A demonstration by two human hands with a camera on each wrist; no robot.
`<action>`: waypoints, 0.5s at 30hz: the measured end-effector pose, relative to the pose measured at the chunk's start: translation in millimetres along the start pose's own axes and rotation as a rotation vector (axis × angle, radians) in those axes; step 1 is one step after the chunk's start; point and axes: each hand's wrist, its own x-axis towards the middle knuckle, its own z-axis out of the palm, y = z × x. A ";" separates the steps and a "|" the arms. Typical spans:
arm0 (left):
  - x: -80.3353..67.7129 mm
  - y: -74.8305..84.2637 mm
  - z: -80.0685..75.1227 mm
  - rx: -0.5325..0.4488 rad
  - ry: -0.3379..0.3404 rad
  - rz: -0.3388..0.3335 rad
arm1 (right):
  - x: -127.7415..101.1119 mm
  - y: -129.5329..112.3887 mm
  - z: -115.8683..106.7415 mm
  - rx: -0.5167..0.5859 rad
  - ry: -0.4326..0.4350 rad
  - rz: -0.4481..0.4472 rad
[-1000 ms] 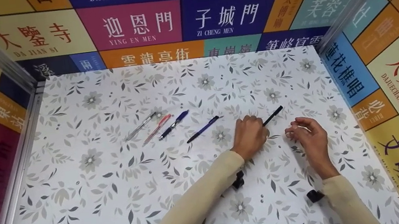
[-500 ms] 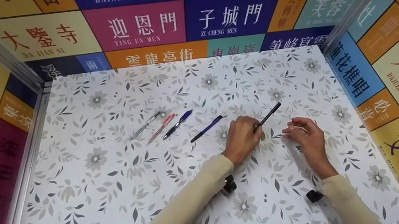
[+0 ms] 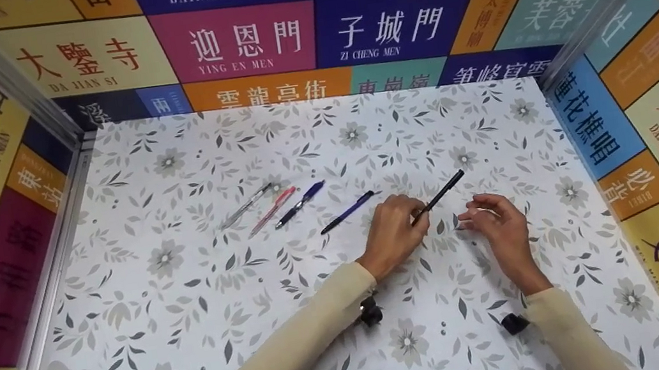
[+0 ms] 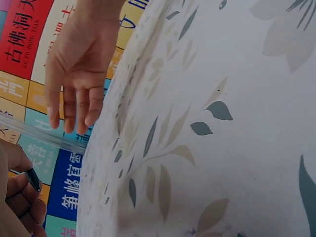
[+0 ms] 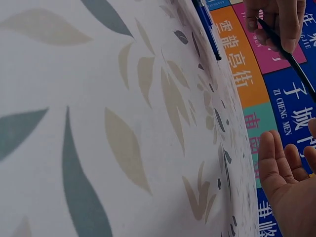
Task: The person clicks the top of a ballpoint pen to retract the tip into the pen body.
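My left hand (image 3: 393, 233) pinches a slim black pen (image 3: 445, 190) near its lower end, the rest slanting up to the right. In the right wrist view the same pen (image 5: 291, 60) runs down and right from the left hand's fingertips. Only a short dark end of the pen (image 4: 33, 180) pokes out between thumb and fingers in the left wrist view. Across from it, my right hand (image 3: 507, 236) is raised above the table with loosely bent fingers and nothing in them. Its palm and spread fingers show in the right wrist view (image 5: 291, 190).
Left of the hands, several pens lie slanted on the flower-patterned table (image 3: 125, 291): a clear one (image 3: 247, 205), a pinkish-red one (image 3: 272, 211), a dark blue one (image 3: 301, 204) and a blue-and-black one (image 3: 347, 211). Panels with lettering (image 3: 235, 42) border the table at back and sides.
The left hand has drawn back leftward with the black pen, and more of the pen shows. The right hand has shifted slightly left. The head view has turned a little; the lying pens stay put.
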 end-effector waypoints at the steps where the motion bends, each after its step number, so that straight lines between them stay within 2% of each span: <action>1: -0.7 -0.2 -3.4 -0.009 0.004 -0.003 | 0.1 -0.4 1.7 0.006 -0.004 0.001; 15: -13.7 -4.1 -37.4 -0.161 0.056 -0.044 | 4.5 -0.9 18.3 -0.008 -0.031 0.006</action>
